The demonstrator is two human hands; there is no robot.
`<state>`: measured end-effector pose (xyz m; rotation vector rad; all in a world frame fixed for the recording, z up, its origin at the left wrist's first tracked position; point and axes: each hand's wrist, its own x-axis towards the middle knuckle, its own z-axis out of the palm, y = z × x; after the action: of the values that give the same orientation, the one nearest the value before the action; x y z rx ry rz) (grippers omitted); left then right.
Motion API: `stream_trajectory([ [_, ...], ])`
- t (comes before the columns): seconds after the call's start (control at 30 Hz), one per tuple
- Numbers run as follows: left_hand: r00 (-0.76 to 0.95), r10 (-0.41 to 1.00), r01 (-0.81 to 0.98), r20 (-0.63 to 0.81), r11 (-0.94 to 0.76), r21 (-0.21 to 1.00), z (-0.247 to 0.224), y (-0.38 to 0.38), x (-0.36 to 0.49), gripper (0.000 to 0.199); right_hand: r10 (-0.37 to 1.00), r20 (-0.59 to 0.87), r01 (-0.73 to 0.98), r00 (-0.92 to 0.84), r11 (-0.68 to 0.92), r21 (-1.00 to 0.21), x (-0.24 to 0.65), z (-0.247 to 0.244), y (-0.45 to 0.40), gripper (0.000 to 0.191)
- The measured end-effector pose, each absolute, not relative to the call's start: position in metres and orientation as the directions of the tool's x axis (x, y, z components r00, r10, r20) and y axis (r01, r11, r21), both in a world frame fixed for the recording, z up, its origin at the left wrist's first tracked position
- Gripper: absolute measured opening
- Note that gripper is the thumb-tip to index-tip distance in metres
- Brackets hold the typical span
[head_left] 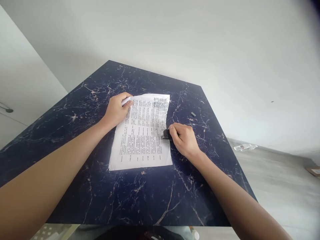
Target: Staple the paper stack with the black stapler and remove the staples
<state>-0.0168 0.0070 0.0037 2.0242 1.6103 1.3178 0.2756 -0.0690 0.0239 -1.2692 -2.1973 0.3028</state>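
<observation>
Printed sheets of paper (pixel 142 133), covered in dense dark text, lie on a dark blue marbled table. Thumb above and fingers beneath, my left hand (pixel 118 108) pinches their upper left edge. At the right edge of the paper, my right hand (pixel 184 138) is wrapped around a small black stapler (pixel 166 134). The stapler's front end reaches over the paper's margin; most of its body is hidden in my fist. The paper's right side bends and ripples near it.
A small dark grey strip (pixel 193 114), perhaps staples, lies on the table (pixel 140 196) beyond my right hand. White walls stand behind and to the left. A clear plastic wrapper (pixel 245 147) is on the grey floor at right, with a brown item (pixel 313 171) farther off.
</observation>
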Motion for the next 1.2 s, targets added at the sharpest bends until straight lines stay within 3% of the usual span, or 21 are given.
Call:
stream_trajectory([
  [0.5, -0.014, 0.875, 0.655, 0.484, -0.358, 0.665, 0.0045, 0.0060, -0.0168, 0.015, 0.887, 0.340, 0.764, -0.311, 0.446, -0.465, 0.2729, 0.0233, -0.0755, 0.048],
  [0.7, -0.017, 0.872, 0.639, 0.490, -0.367, 0.676, 0.0021, 0.0081, -0.0179, 0.014, 0.873, 0.406, 0.809, -0.270, 0.435, -0.396, 0.2764, 0.0256, -0.0738, 0.047],
  [1.2, -0.013, 0.868, 0.648, 0.496, -0.370, 0.666, 0.0020, 0.0075, -0.0149, 0.015, 0.886, 0.376, 0.782, -0.270, 0.430, -0.451, 0.2683, 0.0232, -0.0762, 0.047],
])
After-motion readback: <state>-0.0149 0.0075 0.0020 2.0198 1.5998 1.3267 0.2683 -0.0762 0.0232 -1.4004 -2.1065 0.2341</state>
